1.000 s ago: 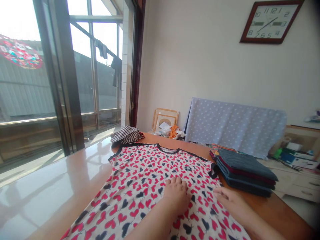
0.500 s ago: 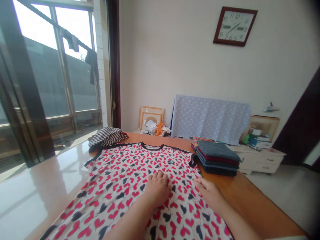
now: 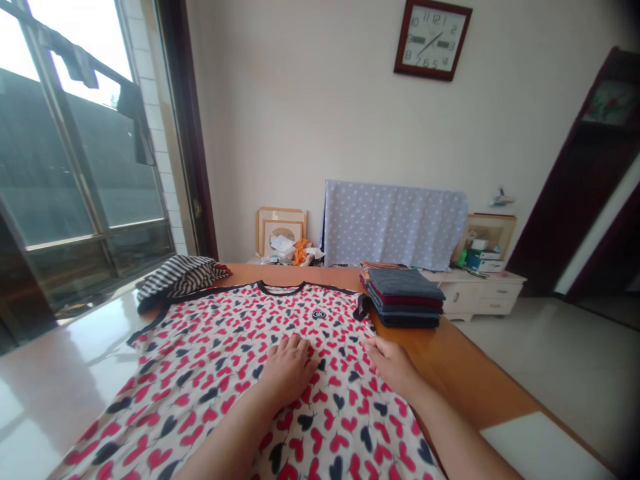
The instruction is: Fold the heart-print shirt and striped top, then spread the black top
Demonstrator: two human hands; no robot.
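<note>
tabletop (image 3: pixel 465 363), heart-print shirt (image 3: pixel 333 403) beneath flattened left hand (image 3: pixel 289 369), right hand (image 3: pixel 393 362) at shirt's side edge, grip unclear

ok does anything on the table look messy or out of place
The black-and-white striped cloth at the back left of the glossy brown table looks untidy: it lies bunched, while the grey-and-maroon fabric stack at right is folded.

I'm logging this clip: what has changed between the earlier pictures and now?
The view has swung right, so things sit further left in the picture. The fingers of the right hand look more curled at the edge of the shirt; whether they grip it is unclear. The left hand stays on the shirt's front, and the shirt, striped bundle and folded stack look unmoved.
</note>
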